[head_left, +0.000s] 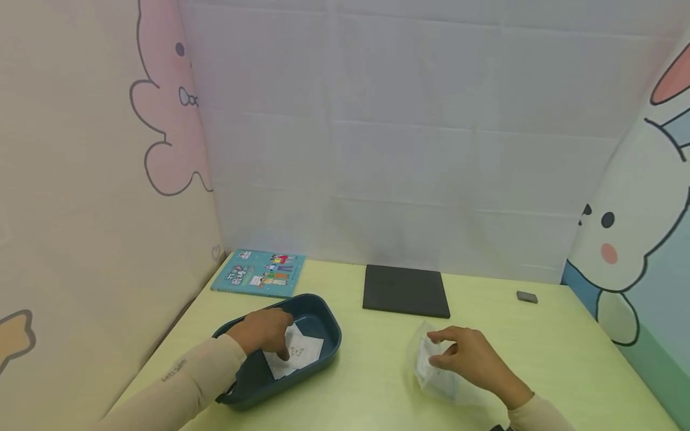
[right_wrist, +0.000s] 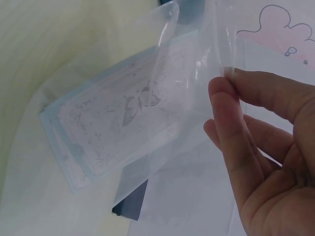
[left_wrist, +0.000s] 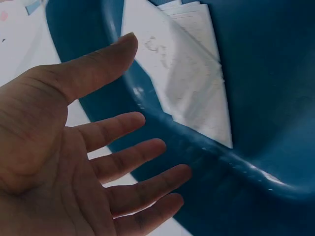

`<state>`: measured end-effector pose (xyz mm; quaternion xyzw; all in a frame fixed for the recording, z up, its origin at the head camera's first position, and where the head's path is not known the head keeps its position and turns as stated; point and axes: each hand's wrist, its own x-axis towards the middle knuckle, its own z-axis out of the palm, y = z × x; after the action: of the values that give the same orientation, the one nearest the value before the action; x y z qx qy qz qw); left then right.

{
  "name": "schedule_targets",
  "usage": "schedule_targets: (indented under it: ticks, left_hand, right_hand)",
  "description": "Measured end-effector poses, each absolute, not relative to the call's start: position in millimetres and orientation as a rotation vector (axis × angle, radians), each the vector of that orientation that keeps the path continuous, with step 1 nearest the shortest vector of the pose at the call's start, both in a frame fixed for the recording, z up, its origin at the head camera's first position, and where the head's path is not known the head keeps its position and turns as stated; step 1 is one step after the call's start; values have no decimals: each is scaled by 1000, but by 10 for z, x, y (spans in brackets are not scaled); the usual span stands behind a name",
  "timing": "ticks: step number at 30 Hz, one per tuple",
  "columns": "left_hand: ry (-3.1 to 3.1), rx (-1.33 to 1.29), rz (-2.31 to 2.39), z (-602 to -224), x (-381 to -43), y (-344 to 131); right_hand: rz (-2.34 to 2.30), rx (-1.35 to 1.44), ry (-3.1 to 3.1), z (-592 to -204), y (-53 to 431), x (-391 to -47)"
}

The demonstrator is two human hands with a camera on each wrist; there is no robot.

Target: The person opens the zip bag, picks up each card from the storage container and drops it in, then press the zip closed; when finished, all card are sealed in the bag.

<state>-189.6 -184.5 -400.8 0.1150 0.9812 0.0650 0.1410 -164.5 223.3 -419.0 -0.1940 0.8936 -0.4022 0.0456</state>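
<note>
My left hand [head_left: 263,331] hovers over a dark blue plastic bin [head_left: 336,335], thumb and fingers spread with nothing between them. Inside the bin lie several white printed paper pieces [left_wrist: 189,81], overlapping and just past the left thumb tip in the left wrist view. On the other side, my right hand [head_left: 470,359] pinches the edge of a clear plastic bag [head_left: 421,344] between thumb and index finger. Printed cards [right_wrist: 123,110] with pale blue borders and a butterfly drawing show through the bag, which hangs slanted below the fingertips.
A blue illustrated book [head_left: 260,273] lies at the back left of the pale yellow table [head_left: 372,371]. Behind the bag is a flat black square [head_left: 405,290]. A small grey block [head_left: 526,297] lies at the back right. Printed cloth walls border the table's back and sides.
</note>
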Motion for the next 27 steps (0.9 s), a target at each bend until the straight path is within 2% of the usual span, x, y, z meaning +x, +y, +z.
schedule_targets:
  ticks: [9,27]
  left_hand:
    - [2773,260,47,-4112,-1862,-1874]
    - [2805,286,-55,-4197,-1941,-1748]
  right_hand:
    - [-1225,-600,2728,-4195,2242,-1629]
    - [-1233,-639,2691,-4199,2270,-1650]
